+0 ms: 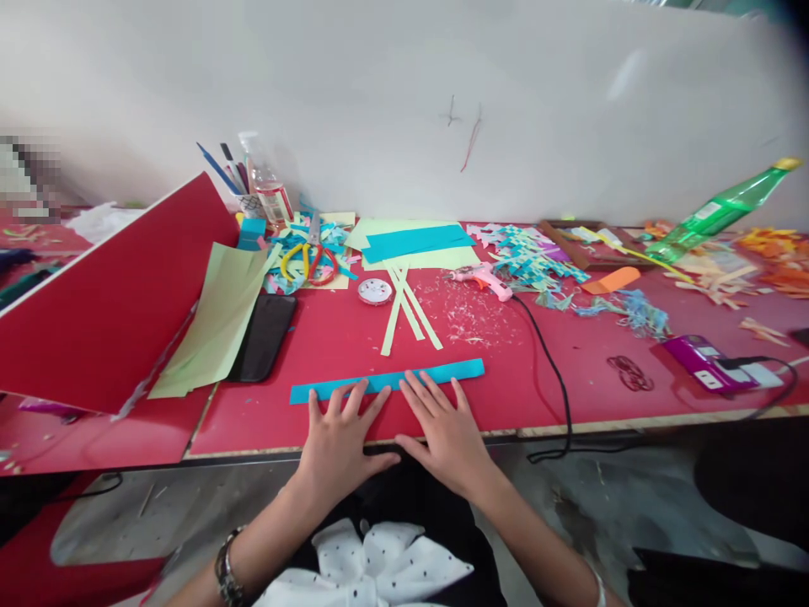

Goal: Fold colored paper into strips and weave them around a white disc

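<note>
A long blue paper strip (452, 371) lies crosswise near the front edge of the red table. My left hand (341, 430) rests with fingers spread, its fingertips on the strip's left half. Beside it my right hand (446, 426) is flat, the fingertips touching the strip right of its middle. Neither hand grips anything. Just beyond the strip are several narrow pale-yellow paper strips (414, 316), crossing one another. A small round white tin (375, 291) sits left of them. Farther back, wider blue paper (414, 243) lies on pale-yellow sheets (468, 258).
A pink glue gun (484, 276) lies right of centre, its black cord running over the front edge. Scissors (313, 253) rest on paper scraps at the back left. A phone (265, 337) and a leaning red board (120, 303) stand left; a green bottle (724, 215) tilts at right.
</note>
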